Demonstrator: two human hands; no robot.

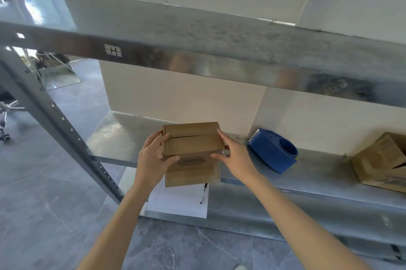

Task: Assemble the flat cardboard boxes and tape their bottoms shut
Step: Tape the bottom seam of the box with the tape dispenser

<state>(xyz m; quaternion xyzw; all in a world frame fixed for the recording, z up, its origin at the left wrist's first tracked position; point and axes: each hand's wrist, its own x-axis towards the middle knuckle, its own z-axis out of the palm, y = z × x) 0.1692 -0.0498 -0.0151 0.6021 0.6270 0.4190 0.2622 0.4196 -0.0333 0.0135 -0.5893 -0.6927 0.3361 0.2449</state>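
A small brown cardboard box (191, 146) is held up in front of the middle metal shelf (114, 138), its folded flaps facing me with an open seam across them. My left hand (151, 160) grips the box's left side, thumb on the front face. My right hand (235, 157) holds the right side, thumb and fingers wrapped round the edge. A blue tape dispenser (274, 151) lies on the shelf just right of my right hand.
Another cardboard box (382, 162) lies tilted at the shelf's far right. The upper shelf (219, 50) juts out overhead. On the lower shelf lie white paper (182, 201) and a pen (203, 194). A grey upright post (55, 120) stands at left.
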